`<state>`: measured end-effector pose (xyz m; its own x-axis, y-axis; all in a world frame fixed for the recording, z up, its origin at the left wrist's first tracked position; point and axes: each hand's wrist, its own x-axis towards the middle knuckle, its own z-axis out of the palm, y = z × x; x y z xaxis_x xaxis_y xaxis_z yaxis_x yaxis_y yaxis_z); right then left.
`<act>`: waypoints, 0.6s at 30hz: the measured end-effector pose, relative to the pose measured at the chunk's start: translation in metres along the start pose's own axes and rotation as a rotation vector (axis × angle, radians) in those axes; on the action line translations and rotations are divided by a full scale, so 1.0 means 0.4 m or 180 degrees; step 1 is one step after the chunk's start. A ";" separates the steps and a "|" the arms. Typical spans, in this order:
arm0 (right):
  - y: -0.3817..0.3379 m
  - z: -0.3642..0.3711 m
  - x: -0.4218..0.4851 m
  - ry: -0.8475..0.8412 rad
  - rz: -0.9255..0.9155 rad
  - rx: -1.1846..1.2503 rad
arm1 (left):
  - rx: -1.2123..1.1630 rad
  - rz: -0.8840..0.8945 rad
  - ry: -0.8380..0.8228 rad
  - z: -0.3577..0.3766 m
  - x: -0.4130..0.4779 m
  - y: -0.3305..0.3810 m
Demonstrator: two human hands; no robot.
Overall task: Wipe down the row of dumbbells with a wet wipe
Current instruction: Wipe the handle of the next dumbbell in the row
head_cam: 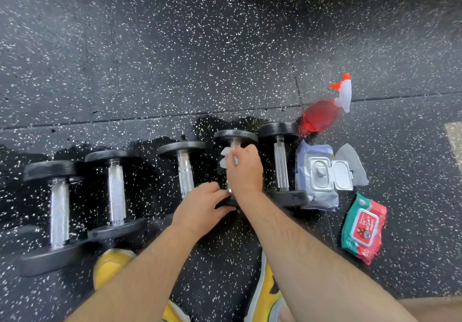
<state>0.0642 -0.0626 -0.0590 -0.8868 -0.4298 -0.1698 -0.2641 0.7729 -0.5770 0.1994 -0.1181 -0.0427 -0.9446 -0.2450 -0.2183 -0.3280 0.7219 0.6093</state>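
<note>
The wet wipe (pixel 226 157) is bunched round the handle of the fourth dumbbell (pixel 236 135) from the left, in a row of five lying on the speckled floor (pixel 175 59). The right grip (pixel 246 169) is curled round wipe and handle. The left grip (pixel 200 206) clasps the near head, steadying it. If that hold loosens, the round heads could likely roll into the neighbouring dumbbell (pixel 280 161) just beside. The bunched wipe may also skip the knurling.
</note>
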 end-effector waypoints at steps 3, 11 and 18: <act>-0.003 -0.016 0.042 0.0122 0.0276 0.0371 | -0.0024 -0.0008 0.0055 -0.004 0.000 -0.001; -0.002 -0.012 0.027 0.0070 0.0302 0.0376 | -0.0044 -0.0084 -0.0004 -0.006 -0.004 -0.005; 0.005 -0.018 0.000 -0.0223 -0.0002 -0.0016 | -0.0064 -0.0123 0.0001 -0.005 -0.007 -0.005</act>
<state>0.0612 -0.0578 -0.0544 -0.8580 -0.4617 -0.2250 -0.2666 0.7748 -0.5732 0.2027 -0.1203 -0.0419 -0.9313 -0.2725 -0.2417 -0.3642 0.6988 0.6156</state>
